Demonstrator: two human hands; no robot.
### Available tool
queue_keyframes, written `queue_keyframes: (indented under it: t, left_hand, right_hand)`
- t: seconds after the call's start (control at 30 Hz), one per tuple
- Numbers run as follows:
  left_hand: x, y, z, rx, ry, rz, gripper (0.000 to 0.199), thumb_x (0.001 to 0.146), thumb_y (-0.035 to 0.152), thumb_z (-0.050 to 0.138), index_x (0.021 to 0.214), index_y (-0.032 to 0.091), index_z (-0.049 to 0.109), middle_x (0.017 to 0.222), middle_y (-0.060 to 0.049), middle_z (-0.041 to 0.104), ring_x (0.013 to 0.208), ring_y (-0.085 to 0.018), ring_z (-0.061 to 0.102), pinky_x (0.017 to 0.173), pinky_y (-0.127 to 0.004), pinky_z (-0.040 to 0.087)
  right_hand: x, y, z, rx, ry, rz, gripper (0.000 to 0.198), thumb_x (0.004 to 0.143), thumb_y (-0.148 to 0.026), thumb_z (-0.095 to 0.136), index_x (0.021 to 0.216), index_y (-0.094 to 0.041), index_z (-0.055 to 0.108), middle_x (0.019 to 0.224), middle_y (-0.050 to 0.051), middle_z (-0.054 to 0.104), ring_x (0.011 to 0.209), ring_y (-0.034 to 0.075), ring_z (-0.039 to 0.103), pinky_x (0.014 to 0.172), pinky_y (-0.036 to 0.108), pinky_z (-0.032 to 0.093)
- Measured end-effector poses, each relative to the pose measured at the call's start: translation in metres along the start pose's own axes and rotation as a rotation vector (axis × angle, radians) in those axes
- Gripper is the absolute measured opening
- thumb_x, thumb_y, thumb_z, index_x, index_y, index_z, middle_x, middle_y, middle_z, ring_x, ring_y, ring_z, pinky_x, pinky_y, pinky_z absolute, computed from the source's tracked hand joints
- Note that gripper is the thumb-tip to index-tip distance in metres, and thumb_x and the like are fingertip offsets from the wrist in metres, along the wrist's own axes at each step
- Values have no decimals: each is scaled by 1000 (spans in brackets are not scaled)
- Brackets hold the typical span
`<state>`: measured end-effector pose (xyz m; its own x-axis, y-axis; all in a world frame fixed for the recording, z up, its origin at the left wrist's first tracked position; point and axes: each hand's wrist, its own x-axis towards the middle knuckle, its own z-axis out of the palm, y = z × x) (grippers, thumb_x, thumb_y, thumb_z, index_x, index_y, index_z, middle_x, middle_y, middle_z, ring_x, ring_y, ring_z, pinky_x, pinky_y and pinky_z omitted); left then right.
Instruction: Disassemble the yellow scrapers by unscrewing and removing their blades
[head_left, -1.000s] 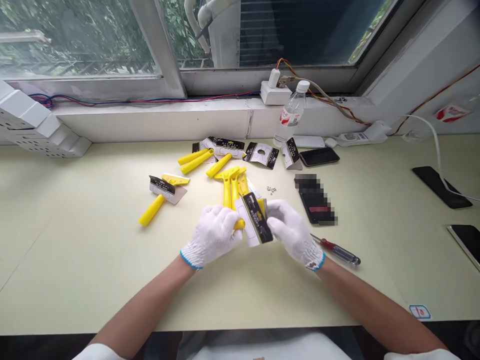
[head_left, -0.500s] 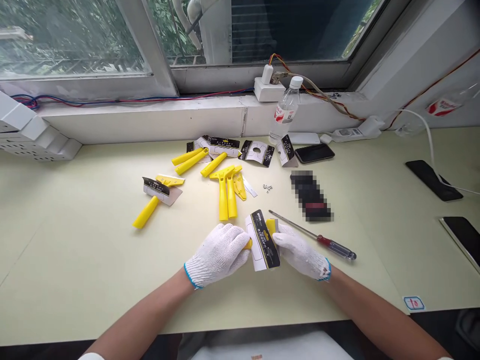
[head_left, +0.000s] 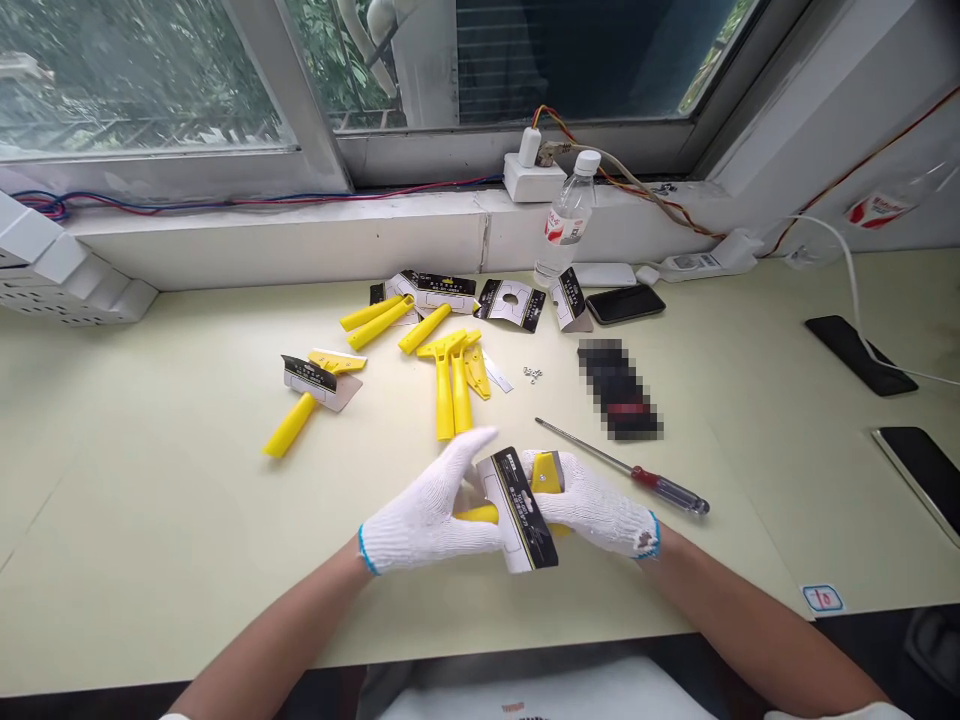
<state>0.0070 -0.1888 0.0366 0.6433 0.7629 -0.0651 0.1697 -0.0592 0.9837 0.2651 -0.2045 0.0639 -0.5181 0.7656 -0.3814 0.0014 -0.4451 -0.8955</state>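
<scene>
Both my hands wear white knitted gloves. My right hand [head_left: 592, 505] grips the head of a yellow scraper [head_left: 547, 473], and a screw shows on that head. A black-and-white printed card [head_left: 517, 510] sits around the scraper between head and handle. My left hand [head_left: 431, 510] is open beside the handle, thumb raised and fingers stretched out; the handle's end lies against it. Several yellow scraper parts [head_left: 444, 385] lie beyond my hands. To the left rests another scraper [head_left: 291, 425] with a card on it.
A screwdriver [head_left: 622, 465] lies right of my hands. Small screws [head_left: 532, 374], loose cards [head_left: 512, 305] and a blade [head_left: 496, 372] are farther back. A water bottle [head_left: 564, 225] stands by the window ledge, near a phone [head_left: 626, 304]. White boxes [head_left: 67, 265] are stacked at far left.
My left hand has opened from its closed grip on the handle, its thumb lifting away. The scraper and card have moved slightly nearer to me, turning so the head's screw shows.
</scene>
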Motion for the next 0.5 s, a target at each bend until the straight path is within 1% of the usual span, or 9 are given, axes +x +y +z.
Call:
queue_keyframes:
  t: [0.03, 0.07, 0.13, 0.2, 0.27, 0.33, 0.4, 0.47, 0.5]
  left_hand:
    - [0, 2, -1, -107, -78, -73, 93, 90, 43, 97, 168, 31, 48, 129, -11, 73, 102, -26, 76, 88, -43, 66]
    - [1, 3, -3, -196, -136, -129, 77, 91, 45, 95, 157, 28, 59, 122, -8, 75, 99, -25, 75, 86, -41, 65]
    - [2, 5, -6, -316, -188, -205, 49, 94, 52, 91, 128, 21, 75, 105, -5, 75, 91, -22, 71, 82, -37, 61]
    - [3, 5, -11, -398, -208, -242, 42, 97, 56, 88, 107, 17, 77, 92, -3, 72, 82, -20, 68, 78, -35, 57]
    - [3, 4, -18, -466, -207, -228, 42, 94, 56, 91, 99, 17, 78, 89, -4, 72, 79, -20, 66, 76, -34, 55]
    - [5, 0, -28, -498, -123, -169, 41, 88, 53, 97, 92, 18, 78, 88, -5, 73, 78, -19, 65, 75, -34, 53]
    - [10, -3, -39, -502, 39, -93, 40, 86, 52, 97, 86, 18, 75, 84, -5, 72, 76, -19, 64, 75, -34, 53]
    - [20, -5, -47, -480, 169, -44, 38, 90, 51, 93, 85, 19, 72, 79, -4, 71, 75, -18, 63, 76, -34, 53]
    - [27, -5, -50, -456, 196, -32, 36, 93, 49, 90, 87, 19, 72, 80, -4, 71, 75, -18, 63, 77, -34, 53]
  right_hand:
    - [-1, 0, -2, 26, -24, 20, 25, 86, -33, 92, 94, -22, 70, 81, -3, 73, 72, 15, 68, 68, 28, 59]
    - [-1, 0, -4, 53, -47, 34, 27, 85, -33, 92, 91, -21, 68, 78, -4, 72, 68, 15, 68, 64, 27, 58]
    - [-3, 0, -12, 97, -80, 48, 29, 83, -34, 93, 88, -21, 67, 76, -3, 72, 60, 14, 67, 56, 25, 56]
    - [-7, -3, -26, 126, -87, 48, 29, 83, -34, 93, 89, -20, 68, 84, 1, 77, 58, 13, 68, 51, 24, 54]
    - [-14, -10, -46, 142, -37, 16, 30, 82, -35, 94, 91, -20, 69, 98, 7, 81, 61, 14, 71, 47, 23, 52]
    - [-26, -18, -72, 155, 61, -75, 32, 80, -37, 96, 89, -20, 70, 103, 10, 82, 59, 15, 71, 42, 22, 48]
    - [-41, -26, -100, 215, 202, -187, 30, 79, -36, 94, 89, -22, 69, 98, 8, 80, 52, 13, 65, 38, 22, 39]
    - [-55, -32, -124, 301, 323, -314, 29, 77, -34, 92, 88, -24, 67, 93, 5, 78, 46, 9, 57, 35, 20, 29]
    - [-60, -33, -133, 331, 364, -357, 29, 77, -33, 91, 90, -25, 66, 92, 5, 77, 43, 7, 52, 35, 21, 25]
